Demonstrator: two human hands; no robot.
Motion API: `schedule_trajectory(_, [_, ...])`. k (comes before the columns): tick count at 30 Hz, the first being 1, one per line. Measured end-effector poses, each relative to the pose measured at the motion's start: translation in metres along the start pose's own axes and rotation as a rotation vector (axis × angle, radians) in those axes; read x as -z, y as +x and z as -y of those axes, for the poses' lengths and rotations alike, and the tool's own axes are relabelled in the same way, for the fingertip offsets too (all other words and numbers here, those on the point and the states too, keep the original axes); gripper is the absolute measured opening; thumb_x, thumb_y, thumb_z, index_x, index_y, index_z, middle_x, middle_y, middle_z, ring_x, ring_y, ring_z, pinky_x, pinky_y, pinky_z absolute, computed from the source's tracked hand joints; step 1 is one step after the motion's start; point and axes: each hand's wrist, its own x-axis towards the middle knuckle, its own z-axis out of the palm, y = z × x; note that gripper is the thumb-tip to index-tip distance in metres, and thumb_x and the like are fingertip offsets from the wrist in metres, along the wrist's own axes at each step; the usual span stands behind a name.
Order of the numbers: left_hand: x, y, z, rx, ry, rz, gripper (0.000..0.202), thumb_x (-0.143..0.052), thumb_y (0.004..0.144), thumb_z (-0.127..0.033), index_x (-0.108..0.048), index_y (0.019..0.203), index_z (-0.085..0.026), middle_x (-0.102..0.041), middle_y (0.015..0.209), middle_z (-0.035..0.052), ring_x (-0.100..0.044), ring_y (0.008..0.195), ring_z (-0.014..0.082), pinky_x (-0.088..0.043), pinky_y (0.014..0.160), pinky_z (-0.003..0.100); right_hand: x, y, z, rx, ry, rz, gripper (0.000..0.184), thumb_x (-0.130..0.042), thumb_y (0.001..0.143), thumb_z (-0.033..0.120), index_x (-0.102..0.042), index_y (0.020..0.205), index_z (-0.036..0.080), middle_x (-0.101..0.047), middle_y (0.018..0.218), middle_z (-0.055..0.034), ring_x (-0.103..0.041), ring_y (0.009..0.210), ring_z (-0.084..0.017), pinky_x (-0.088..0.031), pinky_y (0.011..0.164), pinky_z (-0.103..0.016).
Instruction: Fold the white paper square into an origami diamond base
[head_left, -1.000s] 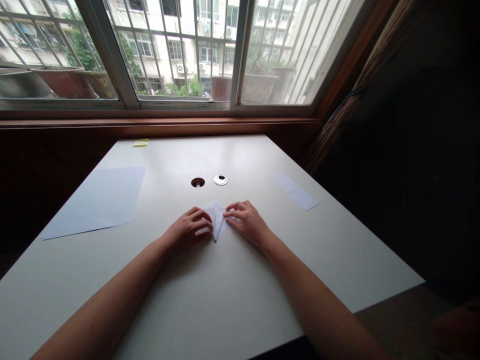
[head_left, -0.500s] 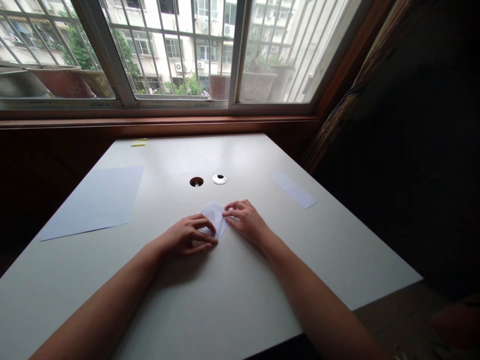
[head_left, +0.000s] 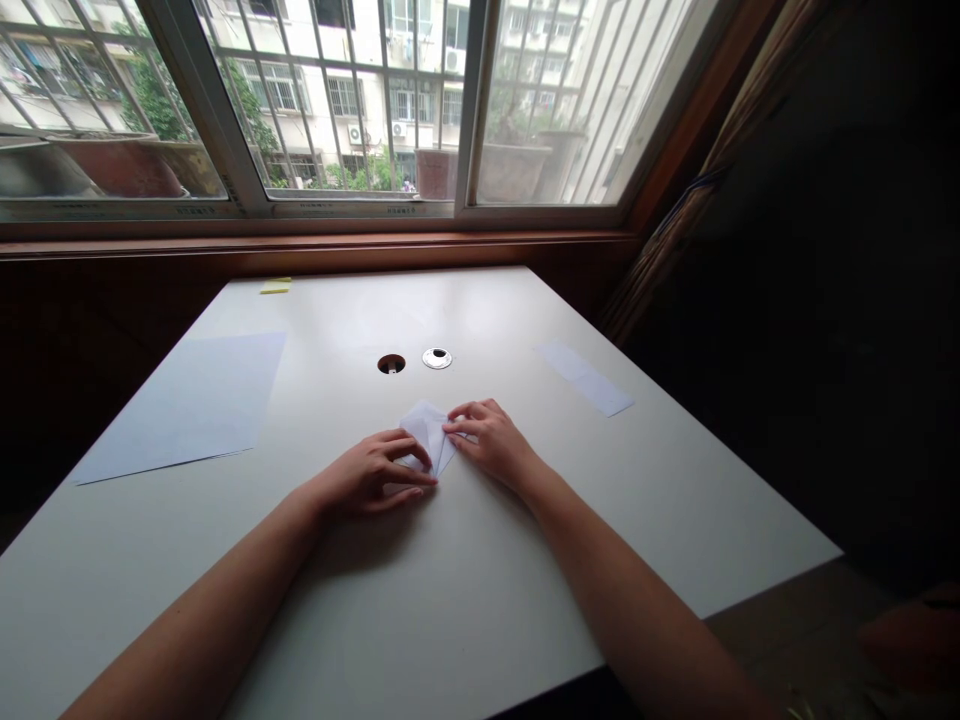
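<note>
A small folded white paper, kite-shaped with its point toward me, lies near the middle of the white table. My left hand rests on its left half, fingers curled and pressing down, thumb along the lower edge. My right hand presses its right half, fingertips pinched at the centre crease. Part of the paper is hidden under both hands.
A large white sheet lies at the left. A narrow paper strip lies at the right. A cable hole and its round cap sit beyond the hands. A yellow sticky note is at the far edge, below the window.
My left hand has slid a little toward me along the paper's lower left edge, its thumb now stretched toward the point. My right hand has stayed put.
</note>
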Motion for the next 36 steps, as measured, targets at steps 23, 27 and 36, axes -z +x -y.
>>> schedule_trajectory(23, [-0.023,-0.008,0.024,0.14,0.238,-0.09,0.038,-0.057,0.094,-0.027,-0.061,0.131,-0.034,-0.058,0.139,0.003,-0.052,0.13,0.0245,-0.049,0.108,0.043,0.002,-0.001,0.003,0.013,-0.005,0.044,0.019,-0.065,0.09,0.031,-0.076,0.106,0.032,-0.065,0.114,-0.0049,-0.052,0.103,-0.024,-0.046,0.094,-0.042])
schedule_trajectory(27, [-0.023,-0.009,0.024,0.123,0.217,-0.089,0.038,-0.06,0.093,-0.029,-0.061,0.131,-0.035,-0.056,0.14,0.0033,-0.051,0.131,0.0252,-0.047,0.11,0.043,0.003,-0.002,0.006,0.006,-0.021,0.061,0.025,-0.065,0.09,0.033,-0.073,0.114,0.035,-0.062,0.114,-0.0058,-0.05,0.105,-0.024,-0.045,0.094,-0.042])
schedule_trajectory(36, [-0.018,-0.008,0.022,0.074,0.16,-0.041,0.035,-0.058,0.094,-0.029,-0.064,0.128,-0.036,-0.055,0.139,0.0042,-0.051,0.131,0.0235,-0.038,0.117,0.045,0.003,-0.002,0.009,-0.011,-0.048,0.085,0.03,-0.059,0.094,0.032,-0.069,0.121,0.036,-0.06,0.115,-0.006,-0.048,0.105,-0.025,-0.044,0.096,-0.042])
